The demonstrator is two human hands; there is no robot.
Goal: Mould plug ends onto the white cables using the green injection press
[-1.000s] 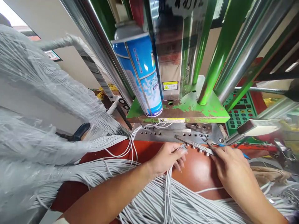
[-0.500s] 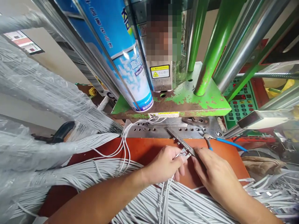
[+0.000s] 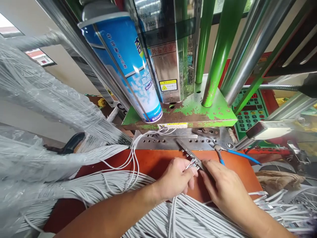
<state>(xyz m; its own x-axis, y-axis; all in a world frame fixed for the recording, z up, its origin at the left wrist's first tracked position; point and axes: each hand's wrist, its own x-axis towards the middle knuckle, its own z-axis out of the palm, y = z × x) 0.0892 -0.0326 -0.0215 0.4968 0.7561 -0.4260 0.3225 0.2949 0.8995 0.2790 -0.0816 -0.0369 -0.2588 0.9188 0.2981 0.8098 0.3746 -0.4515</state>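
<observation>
My left hand (image 3: 175, 177) is closed, its thumb and fingers pinching metal-tipped cable connectors (image 3: 192, 164). Grey cables (image 3: 173, 211) hang below that hand. My right hand (image 3: 224, 181) wraps round the near end of a flat metal bar (image 3: 182, 145), which has small pegs along its left side. The bar slants away toward the machine, and its far end overlaps the drilled steel plate (image 3: 170, 142) in this view. Connectors and bar meet between the two hands; fingers partly hide how they fit together.
Blue-handled pliers (image 3: 219, 150) lie right of the bar on the orange-brown board (image 3: 153, 158). A green press (image 3: 210, 117) with a blue spray can (image 3: 138, 76) stands behind. Bundled grey cables (image 3: 104, 185) spread across the front and left. A control panel (image 3: 250, 115) is at right.
The camera view has tilted up, so the spray can's cap now shows. Both hands keep their hold, with the connectors and the bar in nearly the same position.
</observation>
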